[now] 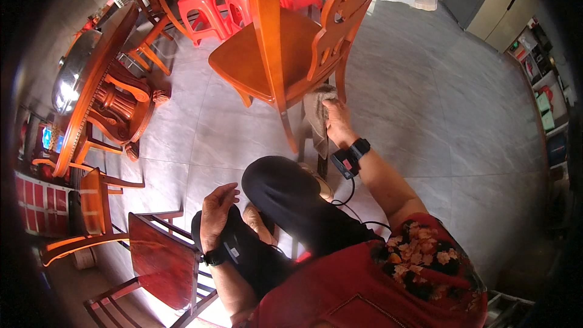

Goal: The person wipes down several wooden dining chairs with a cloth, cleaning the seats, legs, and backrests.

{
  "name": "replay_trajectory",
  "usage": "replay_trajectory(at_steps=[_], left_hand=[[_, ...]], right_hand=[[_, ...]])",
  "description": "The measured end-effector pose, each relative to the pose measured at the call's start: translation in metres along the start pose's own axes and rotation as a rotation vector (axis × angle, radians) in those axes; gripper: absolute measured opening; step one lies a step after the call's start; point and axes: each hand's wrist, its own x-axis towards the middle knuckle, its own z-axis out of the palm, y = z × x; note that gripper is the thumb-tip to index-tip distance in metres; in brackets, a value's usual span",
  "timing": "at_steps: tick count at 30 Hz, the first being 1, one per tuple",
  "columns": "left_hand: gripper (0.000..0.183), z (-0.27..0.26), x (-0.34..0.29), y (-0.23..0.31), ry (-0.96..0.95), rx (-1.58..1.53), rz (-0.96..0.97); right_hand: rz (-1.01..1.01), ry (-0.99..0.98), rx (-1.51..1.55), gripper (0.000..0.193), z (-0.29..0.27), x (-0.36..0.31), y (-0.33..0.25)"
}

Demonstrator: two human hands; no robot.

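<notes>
My right hand (337, 123) presses a brownish-grey cloth (316, 115) against the lower frame of an orange wooden chair (276, 54) just below its seat. The cloth hangs down beside the chair's leg. A black band with a small device sits on that wrist, with a cable running back toward my body. My left hand (217, 211) rests on my left knee, fingers loosely curled and holding nothing. I am crouched low, with both knees in dark trousers in front of me.
A round wooden table (91, 79) with a glass turntable stands at the left, with other wooden chairs (161, 255) around it. Red plastic stools (212, 6) stand at the back. Grey tiled floor (449, 115) spreads to the right, toward shelves at the wall.
</notes>
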Motion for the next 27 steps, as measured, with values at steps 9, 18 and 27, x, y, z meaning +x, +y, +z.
replay_trajectory(at_steps=[9,18,27], left_hand=[[0.030,-0.002,0.002,0.000,-0.013,-0.028,-0.033],[0.028,0.003,0.004,0.000,-0.006,-0.047,-0.034],[0.029,-0.002,0.001,-0.003,-0.005,-0.017,-0.061]], right_hand=[[-0.789,-0.385,-0.690,0.038,0.082,-0.012,-0.004],[-0.854,-0.306,-0.476,0.018,0.034,0.022,0.058],[-0.137,0.088,0.092,0.022,-0.012,0.080,-0.040]])
